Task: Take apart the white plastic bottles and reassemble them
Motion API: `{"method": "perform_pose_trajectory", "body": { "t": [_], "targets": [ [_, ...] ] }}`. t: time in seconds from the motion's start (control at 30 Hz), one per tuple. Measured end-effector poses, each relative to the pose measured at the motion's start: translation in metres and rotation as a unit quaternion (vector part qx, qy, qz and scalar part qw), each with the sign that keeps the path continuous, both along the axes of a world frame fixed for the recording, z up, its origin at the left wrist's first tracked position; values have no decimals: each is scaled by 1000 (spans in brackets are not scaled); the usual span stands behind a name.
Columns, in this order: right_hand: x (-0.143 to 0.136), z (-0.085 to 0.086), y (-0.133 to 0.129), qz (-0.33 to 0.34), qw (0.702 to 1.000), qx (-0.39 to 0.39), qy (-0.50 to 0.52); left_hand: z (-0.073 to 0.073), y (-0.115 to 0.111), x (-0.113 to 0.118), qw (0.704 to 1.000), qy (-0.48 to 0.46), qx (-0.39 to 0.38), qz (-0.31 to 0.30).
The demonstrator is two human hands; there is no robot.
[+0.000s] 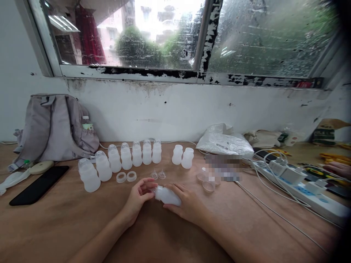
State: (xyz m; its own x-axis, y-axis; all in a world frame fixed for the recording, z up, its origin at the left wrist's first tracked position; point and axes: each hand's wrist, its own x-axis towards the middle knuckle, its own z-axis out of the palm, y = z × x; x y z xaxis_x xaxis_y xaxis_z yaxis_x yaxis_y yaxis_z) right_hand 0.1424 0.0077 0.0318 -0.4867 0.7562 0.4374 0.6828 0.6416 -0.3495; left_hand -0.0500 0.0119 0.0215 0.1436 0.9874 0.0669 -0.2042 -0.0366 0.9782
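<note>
A translucent white baby bottle [169, 196] lies tilted between my hands, its neck pointing left. My right hand [189, 202] is wrapped round the bottle's body. At the neck end, the fingers of my left hand [141, 197] pinch a clear teat, partly hidden by the fingertips. Just beyond the hands, two loose clear teats [158, 175] stand on the table. Two white collar rings [126, 177] lie to their left. Two bottles without tops [182, 157] stand farther back, and several clear dome caps [208, 185] lie at right.
Several capped bottles [125, 156] stand in a curved row at left. Near them are a black phone [40, 185] and a grey backpack [56, 126]. A plastic bag [225, 140] lies against the wall. On the right are a power strip [315, 199] with cables and another person's hand [338, 170].
</note>
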Motion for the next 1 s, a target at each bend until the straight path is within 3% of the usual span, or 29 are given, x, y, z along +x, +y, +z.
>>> {"method": "perform_pose_trajectory", "body": {
  "t": [0.13,0.33,0.57,0.73,0.83,1.0],
  "targets": [
    [0,0,0,-5,1000,-1,12,3,-2,3,999,20,-22,32],
    [-1,3,-4,-5,1000,-11,20,3,-1,4,996,90,-30,1],
    [-5,10,-7,22,983,-138,117,1,0,-1,999,47,12,-17],
    [-8,6,-7,8,989,-94,114,4,-7,5,1000,-13,-15,-20],
    [-10,5,-10,2,993,-67,99,6,-11,10,999,11,-39,-29],
    [-10,14,-14,41,978,-139,149,13,-18,9,999,38,-18,-27]
  ]
}}
